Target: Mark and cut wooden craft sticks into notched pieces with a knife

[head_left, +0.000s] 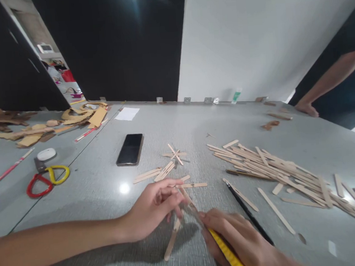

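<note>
My left hand is closed, its thumb and fingers pinching a wooden craft stick that slants down toward me. A second stick piece runs from these fingertips toward my right hand. My right hand is wrapped round a yellow-handled craft knife, whose tip end meets the sticks by my left fingers; blur and the fingers hide the exact contact. Just beyond, a notched stick lies flat, near several slotted sticks. Farther back stands a small star of crossed sticks.
A big pile of craft sticks spreads to the right, with a black pen before it. A phone, scissors, a white mouse and cardboard scraps lie left. Another person's hand rests at the far right edge.
</note>
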The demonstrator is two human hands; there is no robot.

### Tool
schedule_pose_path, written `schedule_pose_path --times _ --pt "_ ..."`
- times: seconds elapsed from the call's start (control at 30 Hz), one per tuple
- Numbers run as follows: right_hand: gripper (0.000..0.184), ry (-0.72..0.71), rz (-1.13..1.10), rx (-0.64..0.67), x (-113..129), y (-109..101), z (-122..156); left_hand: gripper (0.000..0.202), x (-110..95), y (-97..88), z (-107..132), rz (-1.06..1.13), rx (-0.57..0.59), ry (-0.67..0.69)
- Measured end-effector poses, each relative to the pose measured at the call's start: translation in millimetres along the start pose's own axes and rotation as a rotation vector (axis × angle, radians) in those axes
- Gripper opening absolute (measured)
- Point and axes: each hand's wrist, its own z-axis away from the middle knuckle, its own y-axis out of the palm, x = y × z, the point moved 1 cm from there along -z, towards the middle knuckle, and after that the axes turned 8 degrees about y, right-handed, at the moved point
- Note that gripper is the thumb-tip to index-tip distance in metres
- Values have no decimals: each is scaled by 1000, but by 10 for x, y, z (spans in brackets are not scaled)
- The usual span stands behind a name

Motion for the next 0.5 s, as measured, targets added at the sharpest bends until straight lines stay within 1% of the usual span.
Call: schedule_pose_path --times 0.03,0.1,0.27,0.37,0.5 --pt "38 -36 16 6 9 -8 6 45 -6 23 -13 90 39 -44" --pt "35 -83 37 20 18 -33 8 42 -1 46 -30 158 80 -84" --pt "28 -183 104 94 9 -125 -15 41 55 30 -22 165 73 -102" --pt "33 -176 111 137 -10 -158 -17 40 51 11 -19 184 72 -104" --pt "41 -139 85 135 -38 -149 0 36 26 -15 -35 150 39 -104"
